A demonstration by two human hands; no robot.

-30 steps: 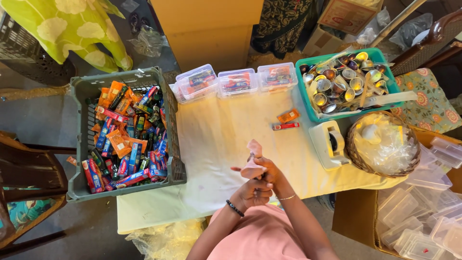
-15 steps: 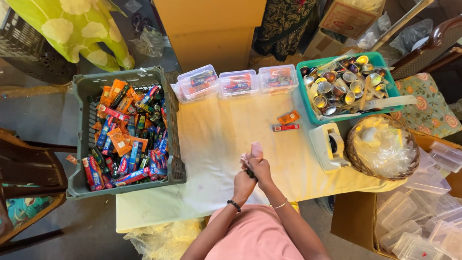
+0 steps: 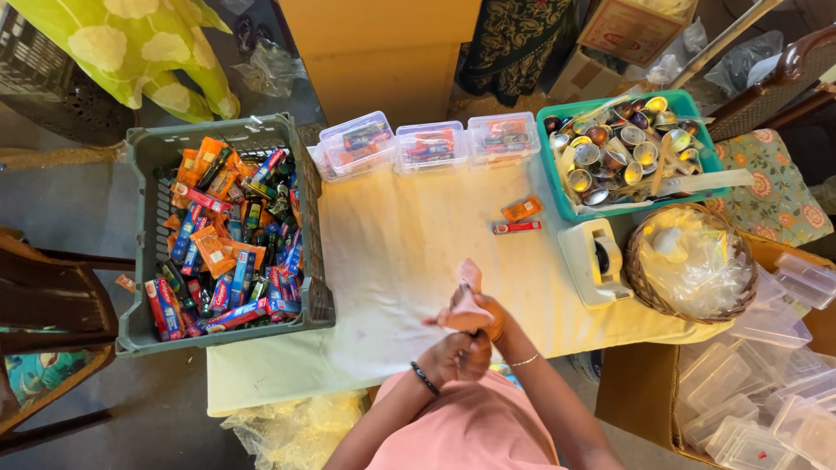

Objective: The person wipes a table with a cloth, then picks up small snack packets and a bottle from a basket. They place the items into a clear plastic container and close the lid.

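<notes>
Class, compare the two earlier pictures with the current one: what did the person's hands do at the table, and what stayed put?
Both hands stayed together at the near table edge. The right hand kept its hold on the small pink item, now raised upright again; the left hand dropped slightly toward the body. The grey crate, three clear boxes, green basket and tape dispenser did not move.

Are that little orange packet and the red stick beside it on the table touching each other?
Apart. The head view shows the orange packet lying above the red stick, with a strip of pale tablecloth between them.
</notes>
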